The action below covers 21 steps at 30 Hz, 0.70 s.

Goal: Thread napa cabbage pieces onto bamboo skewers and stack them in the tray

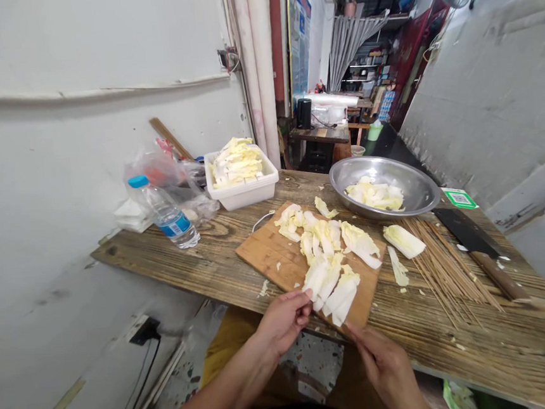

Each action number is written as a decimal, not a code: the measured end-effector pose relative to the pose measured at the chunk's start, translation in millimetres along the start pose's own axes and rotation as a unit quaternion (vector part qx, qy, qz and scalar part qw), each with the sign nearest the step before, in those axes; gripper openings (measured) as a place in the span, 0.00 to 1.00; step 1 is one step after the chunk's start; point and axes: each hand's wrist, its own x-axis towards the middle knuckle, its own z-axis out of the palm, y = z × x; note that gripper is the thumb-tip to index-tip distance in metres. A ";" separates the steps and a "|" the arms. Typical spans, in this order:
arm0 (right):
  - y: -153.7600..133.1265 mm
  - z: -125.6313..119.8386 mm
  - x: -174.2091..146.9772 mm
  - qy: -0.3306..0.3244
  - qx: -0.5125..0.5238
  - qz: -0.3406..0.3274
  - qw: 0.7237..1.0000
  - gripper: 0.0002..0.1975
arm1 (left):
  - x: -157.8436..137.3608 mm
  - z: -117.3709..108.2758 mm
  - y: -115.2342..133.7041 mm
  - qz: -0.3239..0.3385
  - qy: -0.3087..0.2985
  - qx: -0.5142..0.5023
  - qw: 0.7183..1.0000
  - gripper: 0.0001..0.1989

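Pale napa cabbage leaf pieces [320, 233] lie spread over a wooden cutting board [270, 255]. My left hand [287, 318] is closed, thumb and finger pinching the lower end of a cabbage leaf strip [317, 275] at the board's near edge. Just right of it, my right hand [381, 360] has its fingers pressed together by the near corner, below another cabbage strip [341, 295]. Whatever those fingers hold is too thin or hidden to make out. Many bamboo skewers [450, 268] are spread on the table, right of the board, beside a cabbage chunk [404, 241].
A steel bowl [425, 200] with cabbage pieces stands behind the board, right. A cleaver [470, 232] lies at the far right. Back left are a white tub [247, 196] heaped with cabbage, a water bottle [168, 213] and plastic bags [155, 167]. A wall [39, 218] borders the left.
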 end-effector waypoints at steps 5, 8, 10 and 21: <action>1.8 -2.1 2.9 0.001 -0.017 0.012 1.000 0.16 | 0.6 -1.3 -1.4 0.009 0.002 0.003 1.000 0.10; 2.5 -4.2 8.0 -0.002 -0.007 0.015 1.000 0.15 | 1.3 -0.7 -1.5 0.003 0.005 -0.008 1.000 0.09; 2.3 -5.0 11.3 -0.007 0.002 0.015 1.000 0.15 | 1.9 0.5 -1.9 0.001 0.011 -0.022 1.000 0.07; -1.4 -3.3 8.3 -0.016 0.023 0.006 1.000 0.14 | 3.1 -6.0 12.2 0.022 0.069 -0.047 0.996 0.04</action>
